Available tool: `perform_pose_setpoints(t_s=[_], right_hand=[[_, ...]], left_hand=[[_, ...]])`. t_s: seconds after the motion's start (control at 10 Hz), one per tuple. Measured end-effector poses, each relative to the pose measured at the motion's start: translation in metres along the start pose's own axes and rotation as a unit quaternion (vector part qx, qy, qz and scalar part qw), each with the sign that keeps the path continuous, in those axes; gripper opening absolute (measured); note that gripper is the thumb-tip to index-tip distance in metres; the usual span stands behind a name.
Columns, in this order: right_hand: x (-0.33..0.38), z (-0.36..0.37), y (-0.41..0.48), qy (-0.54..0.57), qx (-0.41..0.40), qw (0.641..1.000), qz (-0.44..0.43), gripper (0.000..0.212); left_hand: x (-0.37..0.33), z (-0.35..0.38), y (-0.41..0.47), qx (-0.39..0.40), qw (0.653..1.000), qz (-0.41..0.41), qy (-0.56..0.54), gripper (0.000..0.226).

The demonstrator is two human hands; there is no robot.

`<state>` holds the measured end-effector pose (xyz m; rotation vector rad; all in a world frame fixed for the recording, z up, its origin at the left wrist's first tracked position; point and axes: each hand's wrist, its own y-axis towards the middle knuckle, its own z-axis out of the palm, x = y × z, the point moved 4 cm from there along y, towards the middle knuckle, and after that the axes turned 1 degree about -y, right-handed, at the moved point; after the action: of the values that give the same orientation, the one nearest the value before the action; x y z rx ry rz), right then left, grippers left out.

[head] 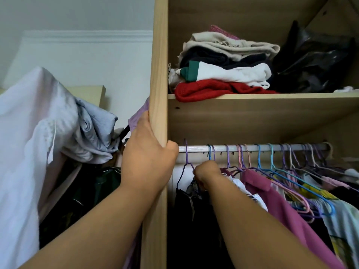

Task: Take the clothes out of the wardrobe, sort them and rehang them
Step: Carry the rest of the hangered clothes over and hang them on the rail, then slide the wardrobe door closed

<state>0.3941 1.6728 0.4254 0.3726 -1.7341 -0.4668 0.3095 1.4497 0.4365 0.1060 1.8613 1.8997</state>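
My left hand [147,152] grips the front edge of the wardrobe's wooden side panel [158,74], thumb inside, fingers outside. Just below the metal rail [252,148], my right hand [206,172] is curled around hanger necks at the rail's left end, beside a purple wire hanger [186,158] carrying a dark garment [186,200]. Several coloured wire hangers [272,158] hang along the rail with clothes, among them a mauve pink top [272,195] and a pale printed garment [345,220].
The shelf [262,98] above the rail holds a stack of folded clothes [223,65] and a black plastic bag [314,61]. Left of the wardrobe, white cloth [25,142] and a grey crumpled garment [93,133] are piled over dark items.
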Motion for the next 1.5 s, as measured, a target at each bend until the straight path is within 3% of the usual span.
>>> perform_pose_setpoints(t_s=[0.2,0.3,0.5,0.6,0.7,0.8,0.9,1.1,1.2,1.3,1.4,1.5], right_hand=[[-0.026,0.011,0.004,-0.065,0.051,0.996,0.015,0.030],[-0.021,0.001,-0.007,-0.083,0.047,0.995,-0.032,0.032],[-0.014,-0.063,-0.050,-0.122,-0.001,0.980,-0.157,0.062],[-0.010,-0.113,-0.072,-0.204,-0.078,0.946,-0.241,0.068],[-0.015,-0.171,-0.095,-0.318,-0.144,0.880,-0.321,0.070],[-0.028,-0.233,-0.116,-0.363,-0.204,0.832,-0.366,0.066],[-0.049,-0.299,-0.134,-0.315,-0.263,0.812,-0.416,0.055],[-0.110,-0.432,-0.129,-0.367,-0.338,0.772,-0.394,0.058],[-0.144,-0.476,-0.107,-0.408,-0.299,0.798,-0.327,0.069],[-0.174,-0.494,-0.072,-0.493,-0.202,0.808,-0.252,0.087],[-0.189,-0.502,-0.041,-0.497,-0.162,0.817,-0.242,0.096],[-0.199,-0.500,-0.028,-0.473,-0.168,0.825,-0.262,0.095]], left_hand=[[0.001,0.001,-0.001,0.007,1.000,-0.004,-0.010,0.062],[0.002,0.000,-0.001,0.002,1.000,0.000,-0.010,0.064],[-0.003,0.000,-0.001,0.025,1.000,0.008,0.000,0.061],[-0.014,0.001,-0.005,0.032,0.992,0.057,0.105,0.087],[-0.046,0.010,-0.024,0.018,0.985,0.116,0.130,0.097],[-0.090,0.039,-0.059,0.066,0.984,0.147,0.080,0.094],[-0.136,0.085,-0.106,0.148,0.969,0.191,0.056,0.090],[-0.215,0.205,-0.197,0.285,0.942,0.173,0.031,0.087],[-0.247,0.269,-0.233,0.331,0.931,0.151,0.031,0.089],[-0.271,0.326,-0.264,0.378,0.920,0.099,0.029,0.097],[-0.298,0.372,-0.281,0.412,0.910,0.033,-0.003,0.108],[-0.315,0.399,-0.287,0.367,0.923,-0.002,-0.116,0.102]])
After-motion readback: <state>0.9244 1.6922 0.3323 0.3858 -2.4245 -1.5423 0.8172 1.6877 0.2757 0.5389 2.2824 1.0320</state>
